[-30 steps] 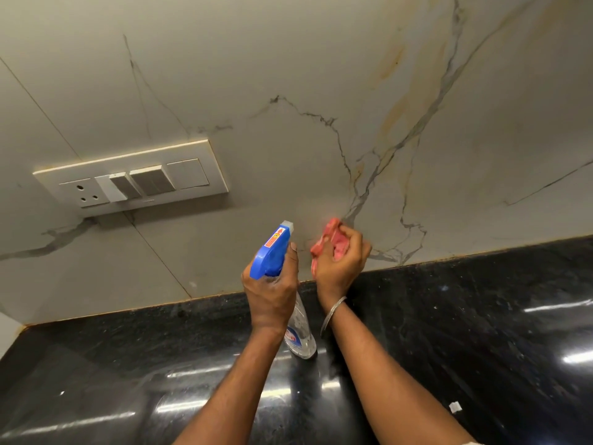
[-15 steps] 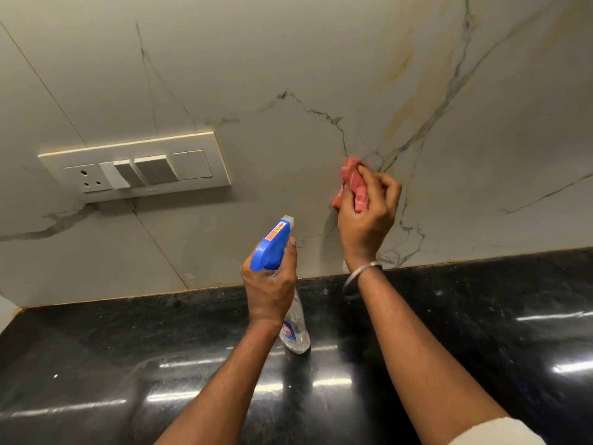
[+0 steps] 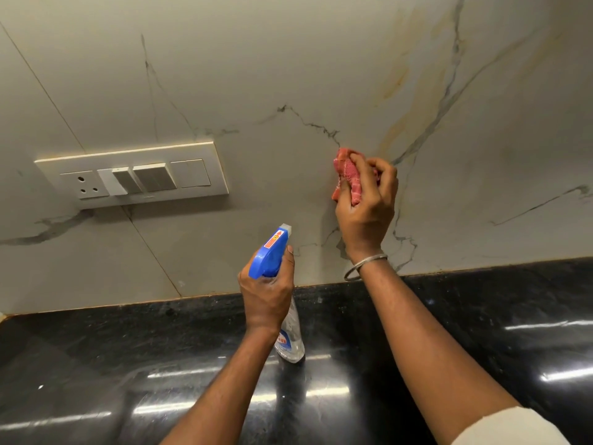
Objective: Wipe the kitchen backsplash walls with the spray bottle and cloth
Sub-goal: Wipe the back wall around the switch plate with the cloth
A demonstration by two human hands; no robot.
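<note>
- The cloth, pink and wadded up, is gripped in the right hand with the fingers curled round it. It's pressed against the backsplash by a dark vein, well right of the switch plate and above the black countertop.
- The spray bottle is clasped round the neck by the left hand, thumb up beside the blue trigger head. It's held lower down, just left of the right wrist, in front of the wall's bottom edge.
- What could go wrong, imo: the bottle is on the socket side of the work. If the trigger gets squeezed with the head swung left, mist could be put on the switch plate, which isn't something wanted wet.
- With the cloth balled that tight, probably only a small patch of wall is being touched, so streaks or missed strips could be left.
- Any runoff would likely be collected at the seam where wall meets countertop if it isn't chased down.
- Orientation: the bottle's long axis is close to upright and tipped a little, with the clear base down toward the countertop and the nozzle aimed up at the wall. Whether the base is actually resting there can't be told.
- The wad's longer side runs roughly up and down the wall.
</note>
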